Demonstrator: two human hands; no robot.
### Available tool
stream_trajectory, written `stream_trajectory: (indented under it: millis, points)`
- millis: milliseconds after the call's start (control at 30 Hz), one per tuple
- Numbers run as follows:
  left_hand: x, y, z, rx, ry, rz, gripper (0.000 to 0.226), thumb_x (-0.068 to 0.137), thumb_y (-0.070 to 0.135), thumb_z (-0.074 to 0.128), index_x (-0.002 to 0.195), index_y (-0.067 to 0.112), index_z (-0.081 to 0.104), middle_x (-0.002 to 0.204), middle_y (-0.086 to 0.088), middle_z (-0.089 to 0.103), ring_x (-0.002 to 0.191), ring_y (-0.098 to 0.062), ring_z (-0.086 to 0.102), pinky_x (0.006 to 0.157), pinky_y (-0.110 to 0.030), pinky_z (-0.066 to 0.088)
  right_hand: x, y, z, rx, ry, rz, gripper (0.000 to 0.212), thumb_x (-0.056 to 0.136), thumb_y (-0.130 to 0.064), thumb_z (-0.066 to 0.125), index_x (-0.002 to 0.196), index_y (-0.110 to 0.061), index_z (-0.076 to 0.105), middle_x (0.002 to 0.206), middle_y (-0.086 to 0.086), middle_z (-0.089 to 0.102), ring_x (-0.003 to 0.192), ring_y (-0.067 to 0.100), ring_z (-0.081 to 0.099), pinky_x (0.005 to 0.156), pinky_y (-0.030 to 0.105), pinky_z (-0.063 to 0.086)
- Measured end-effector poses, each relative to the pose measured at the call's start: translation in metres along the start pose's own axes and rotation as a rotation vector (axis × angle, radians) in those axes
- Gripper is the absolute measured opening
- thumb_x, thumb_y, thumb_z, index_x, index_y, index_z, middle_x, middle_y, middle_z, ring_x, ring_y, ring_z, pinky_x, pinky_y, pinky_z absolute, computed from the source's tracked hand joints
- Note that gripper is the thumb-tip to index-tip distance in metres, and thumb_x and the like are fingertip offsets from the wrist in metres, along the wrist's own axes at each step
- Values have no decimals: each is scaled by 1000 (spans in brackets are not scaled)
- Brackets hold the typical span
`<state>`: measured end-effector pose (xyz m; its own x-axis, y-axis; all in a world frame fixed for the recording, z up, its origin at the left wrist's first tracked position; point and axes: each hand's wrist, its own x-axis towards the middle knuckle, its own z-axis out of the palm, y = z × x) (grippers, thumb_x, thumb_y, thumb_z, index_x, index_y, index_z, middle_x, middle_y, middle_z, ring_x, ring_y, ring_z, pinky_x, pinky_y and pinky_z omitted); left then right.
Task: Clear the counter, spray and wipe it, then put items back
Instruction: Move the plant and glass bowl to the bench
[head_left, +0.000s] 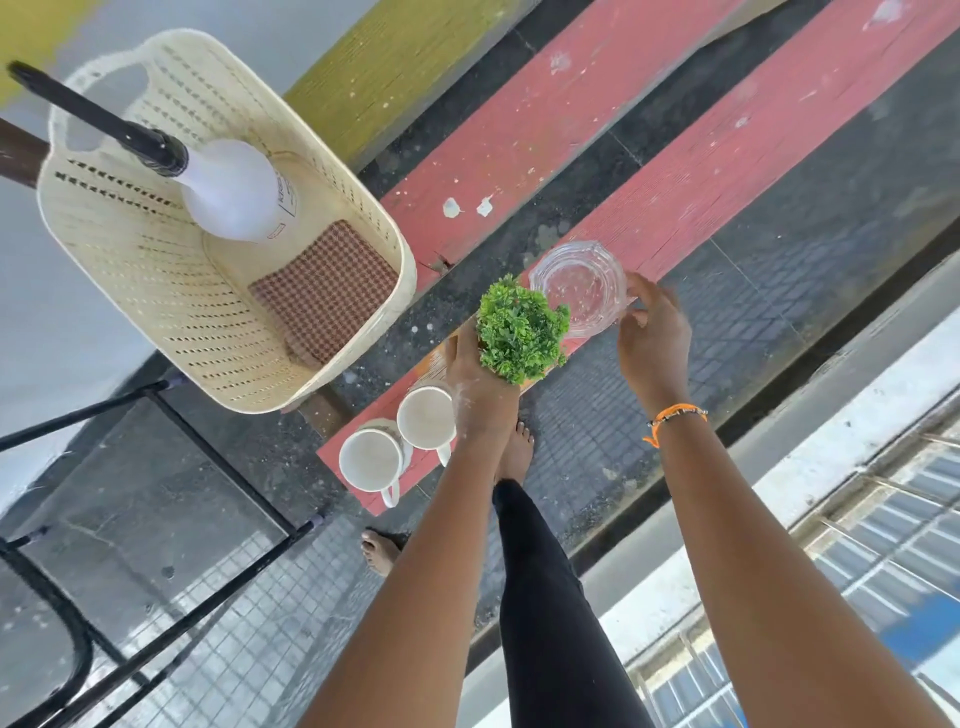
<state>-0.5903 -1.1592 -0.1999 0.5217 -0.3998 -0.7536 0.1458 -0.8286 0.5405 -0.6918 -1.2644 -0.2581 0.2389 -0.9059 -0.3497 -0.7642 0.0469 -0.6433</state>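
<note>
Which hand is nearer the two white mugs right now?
Left. The left hand, holding the green plant, is right beside the white mugs. The right hand is farther along the plank at the glass bowl.

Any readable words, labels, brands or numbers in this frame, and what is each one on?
Nothing can be read.
Spray bottle in the basket: a printed label with dark lettering, too blurred and angled to read.
Two white mugs, the glass dish and the small plant: no text visible.
</note>
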Motion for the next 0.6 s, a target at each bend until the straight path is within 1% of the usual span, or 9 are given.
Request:
stream_trajectory:
  millis: [67, 133, 167, 233, 267, 300, 400, 533, 600]
  points:
    - [-13, 4, -4, 82, -107, -5, 43, 97, -3, 37, 140, -3, 29, 70, 14, 26, 34, 13, 42, 33, 2, 28, -11, -6, 0, 44, 41, -6, 44, 85, 8, 46, 127, -6, 51, 121, 18, 48, 98, 30, 57, 83, 28, 48]
    - [-10, 0, -7, 110, -131, -39, 41, 98, 1, 35, 139, -3, 31, 70, 12, 29, 47, 7, 38, 32, 1, 29, -20, -11, 3, 82, 62, -13, 39, 86, 5, 48, 123, -5, 53, 120, 17, 48, 92, 26, 57, 78, 11, 44]
    - [-3, -2, -7, 50, -72, -82, 42, 97, 3, 39, 138, 0, 34, 72, 8, 37, 57, 4, 41, 37, 2, 32, -24, -13, 5, 102, 58, -15, 36, 87, 5, 48, 121, -5, 55, 118, 16, 49, 87, 22, 56, 73, 1, 40]
    - [7, -3, -8, -104, 81, -86, 46, 88, 5, 57, 133, 9, 47, 95, -5, 59, 88, -16, 58, 72, -9, 48, -31, -17, 9, 131, 33, -16, 31, 88, 3, 46, 114, -5, 60, 112, 14, 56, 80, 14, 54, 66, -5, 36]
    - [10, -6, -9, -99, 135, -44, 48, 83, 7, 64, 128, 14, 51, 109, -8, 61, 102, -23, 57, 85, -21, 48, -33, -19, 10, 138, 14, -17, 28, 89, 1, 45, 111, -6, 62, 109, 13, 60, 80, 12, 55, 65, -4, 36]
    - [11, -7, -10, -106, 139, -39, 48, 80, 9, 67, 125, 17, 52, 116, -8, 61, 107, -24, 56, 85, -29, 48, -36, -22, 12, 142, -7, -20, 26, 89, -1, 46, 107, -7, 63, 106, 11, 64, 82, 12, 56, 65, -3, 38]
    - [7, -10, -16, -158, 84, -79, 50, 81, 13, 66, 126, 25, 47, 121, -1, 59, 104, -18, 53, 76, -27, 41, -42, -31, 14, 148, -75, -41, 22, 91, -6, 47, 105, -7, 64, 103, 9, 67, 86, 16, 61, 68, 7, 41]
    - [-10, -10, -31, -167, 62, -95, 63, 84, -5, 51, 136, 27, 36, 137, 0, 44, 111, -14, 48, 84, -34, 47, -46, -49, 10, 125, -109, -76, 24, 92, -6, 46, 110, -8, 61, 105, 11, 64, 87, 16, 57, 68, 11, 42]
    - [-21, -6, -40, -185, 74, -58, 66, 83, -8, 45, 138, 27, 35, 138, 2, 43, 119, -16, 48, 93, -44, 50, -47, -58, 4, 101, -113, -86, 25, 90, -4, 46, 109, -8, 61, 107, 12, 61, 86, 19, 57, 72, 21, 44]
